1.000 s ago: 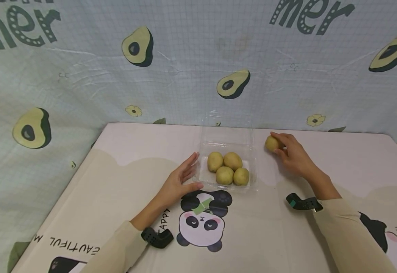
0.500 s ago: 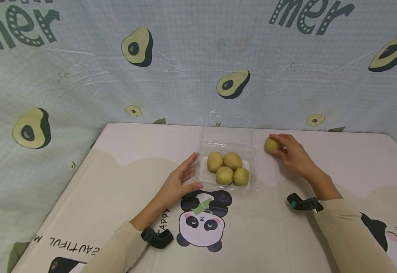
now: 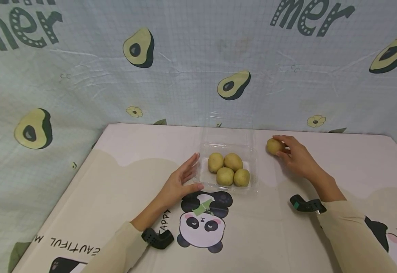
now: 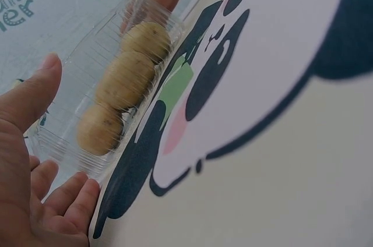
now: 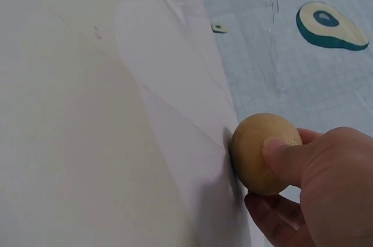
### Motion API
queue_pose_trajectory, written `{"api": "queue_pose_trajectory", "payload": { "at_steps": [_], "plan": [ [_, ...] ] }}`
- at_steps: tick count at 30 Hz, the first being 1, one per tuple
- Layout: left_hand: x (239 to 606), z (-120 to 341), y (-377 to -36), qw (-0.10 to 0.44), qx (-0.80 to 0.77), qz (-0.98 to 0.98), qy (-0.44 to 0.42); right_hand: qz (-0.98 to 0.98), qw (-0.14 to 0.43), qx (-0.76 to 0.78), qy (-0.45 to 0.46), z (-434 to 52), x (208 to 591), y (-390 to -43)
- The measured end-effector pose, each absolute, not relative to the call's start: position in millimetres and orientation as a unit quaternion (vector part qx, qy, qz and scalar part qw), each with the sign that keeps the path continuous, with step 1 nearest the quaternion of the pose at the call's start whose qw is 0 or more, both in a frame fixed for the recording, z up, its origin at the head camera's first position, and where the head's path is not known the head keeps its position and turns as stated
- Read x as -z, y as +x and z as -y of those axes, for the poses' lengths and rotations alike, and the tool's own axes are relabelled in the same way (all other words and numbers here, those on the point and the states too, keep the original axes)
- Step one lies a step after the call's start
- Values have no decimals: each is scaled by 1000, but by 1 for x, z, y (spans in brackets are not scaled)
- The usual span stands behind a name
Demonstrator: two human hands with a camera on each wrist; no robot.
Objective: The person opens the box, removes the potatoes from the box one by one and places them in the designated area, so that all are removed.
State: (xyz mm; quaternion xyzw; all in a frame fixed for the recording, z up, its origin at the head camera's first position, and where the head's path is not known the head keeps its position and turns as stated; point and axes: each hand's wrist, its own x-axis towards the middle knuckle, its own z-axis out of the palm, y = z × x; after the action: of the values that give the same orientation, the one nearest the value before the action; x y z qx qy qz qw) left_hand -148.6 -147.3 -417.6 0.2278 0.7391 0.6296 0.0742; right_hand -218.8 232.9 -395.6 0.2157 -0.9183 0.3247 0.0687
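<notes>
A clear plastic clamshell box (image 3: 203, 178) stands in the middle of the table with its lid (image 3: 227, 134) raised toward the wall. Several yellow-brown potatoes (image 3: 233, 162) lie inside it. My left hand (image 3: 181, 182) rests at the box's left side, fingers extended and thumb toward the front corner; the left wrist view shows the fingers (image 4: 81, 200) by the box's end wall. To the right of the box, my right hand (image 3: 297, 157) pinches one more potato (image 3: 274, 146) between thumb and fingers. In the right wrist view this potato (image 5: 262, 154) is at the table surface.
The table (image 3: 253, 235) wears a cloth printed with pandas and lettering. Close behind its far edge hangs a pale curtain (image 3: 185, 91) with avocado prints. A black wrist strap (image 3: 157, 238) sits on each forearm.
My right hand and its potato have shifted very slightly right and toward me. The left hand, the box and the potatoes in it look the same.
</notes>
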Motion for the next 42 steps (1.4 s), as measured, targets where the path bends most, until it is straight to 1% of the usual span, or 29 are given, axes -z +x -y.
{"api": "queue_pose_trajectory", "payload": {
  "at_steps": [7, 16, 22, 34, 42],
  "plan": [
    [421, 147, -148, 72, -629, -739, 230, 915, 47, -347, 201, -233, 395, -217],
    [421, 145, -148, 76, -626, -742, 227, 916, 50, -361, 169, -234, 395, -215],
    [420, 145, -149, 73, -624, -743, 228, 922, 28, -360, 143, -238, 392, -215],
    [418, 146, -149, 72, -623, -745, 228, 916, 14, -370, 152, -238, 388, -215],
    [419, 147, -149, 72, -622, -746, 225, 911, 29, -376, 164, -238, 387, -215]
  ]
}}
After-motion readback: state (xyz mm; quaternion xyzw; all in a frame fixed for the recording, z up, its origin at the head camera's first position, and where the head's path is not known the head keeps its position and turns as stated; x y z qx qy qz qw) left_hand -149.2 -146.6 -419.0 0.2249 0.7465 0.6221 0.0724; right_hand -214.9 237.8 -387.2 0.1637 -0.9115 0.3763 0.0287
